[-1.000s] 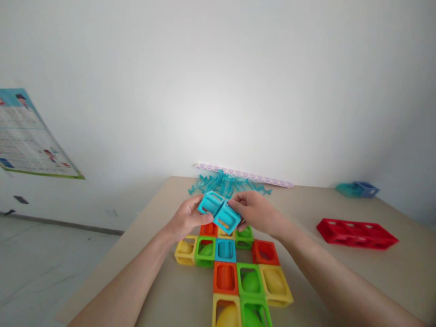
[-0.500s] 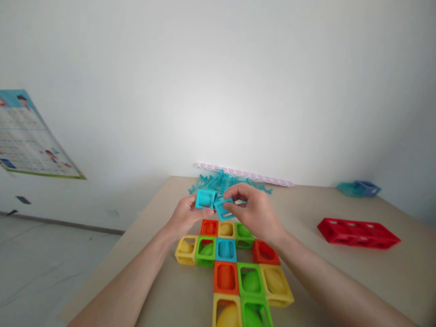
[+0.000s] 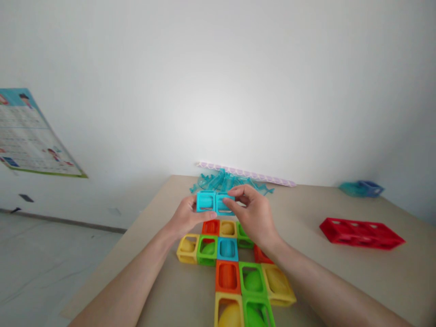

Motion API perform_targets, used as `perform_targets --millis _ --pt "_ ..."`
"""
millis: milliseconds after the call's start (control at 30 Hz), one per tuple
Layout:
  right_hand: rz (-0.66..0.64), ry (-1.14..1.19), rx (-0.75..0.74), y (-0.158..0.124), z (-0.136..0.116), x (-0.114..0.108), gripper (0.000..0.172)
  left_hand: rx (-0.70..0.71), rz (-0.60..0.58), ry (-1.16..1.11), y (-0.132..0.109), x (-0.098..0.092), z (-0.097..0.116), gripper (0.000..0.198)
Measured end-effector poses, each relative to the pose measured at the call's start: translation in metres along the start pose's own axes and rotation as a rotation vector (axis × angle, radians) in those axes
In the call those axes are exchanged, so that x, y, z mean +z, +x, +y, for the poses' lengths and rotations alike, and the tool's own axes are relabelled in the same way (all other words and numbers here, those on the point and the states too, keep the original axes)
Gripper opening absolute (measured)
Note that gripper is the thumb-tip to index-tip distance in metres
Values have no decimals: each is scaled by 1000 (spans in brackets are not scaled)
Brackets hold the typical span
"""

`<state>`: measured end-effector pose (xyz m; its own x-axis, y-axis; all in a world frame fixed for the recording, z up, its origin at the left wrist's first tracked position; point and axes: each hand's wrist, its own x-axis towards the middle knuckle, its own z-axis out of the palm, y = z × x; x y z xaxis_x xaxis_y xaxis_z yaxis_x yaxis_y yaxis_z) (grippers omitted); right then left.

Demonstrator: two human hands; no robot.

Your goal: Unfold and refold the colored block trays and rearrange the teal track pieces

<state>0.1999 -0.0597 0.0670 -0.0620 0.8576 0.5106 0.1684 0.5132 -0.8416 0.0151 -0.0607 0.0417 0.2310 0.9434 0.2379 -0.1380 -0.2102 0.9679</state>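
Note:
Two blue hollow cube blocks are held side by side above the table, pressed together. My left hand grips the left cube with thumb and fingers closed on it. My right hand pinches the right cube from the other side. Below them lies a flat assembly of joined coloured cube blocks in yellow, green, orange, red and blue, some with rounded pieces inside.
A heap of clear blue plastic pieces lies at the table's far edge against the wall, beside a pale patterned strip. A red perforated frame lies at the right, a small blue-teal item beyond it. A poster leans left.
The two blue cubes were angled apart; both hands have turned and brought them level, side by side and touching. The hands rose slightly.

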Motion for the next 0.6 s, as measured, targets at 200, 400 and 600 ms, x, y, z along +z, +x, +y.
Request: perform_targets --millis 200,400,600 --pt "6 11 8 -2 -1 2 17 -9 -54 55 -1 -2 5 37" --pt "-6 -116 -70 -4 -3 2 12 -18 -52 88 -1 -3 3 40" --pt "-299 -875 -81 -7 -36 -18 12 -2 173 264 0 -4 -4 32"
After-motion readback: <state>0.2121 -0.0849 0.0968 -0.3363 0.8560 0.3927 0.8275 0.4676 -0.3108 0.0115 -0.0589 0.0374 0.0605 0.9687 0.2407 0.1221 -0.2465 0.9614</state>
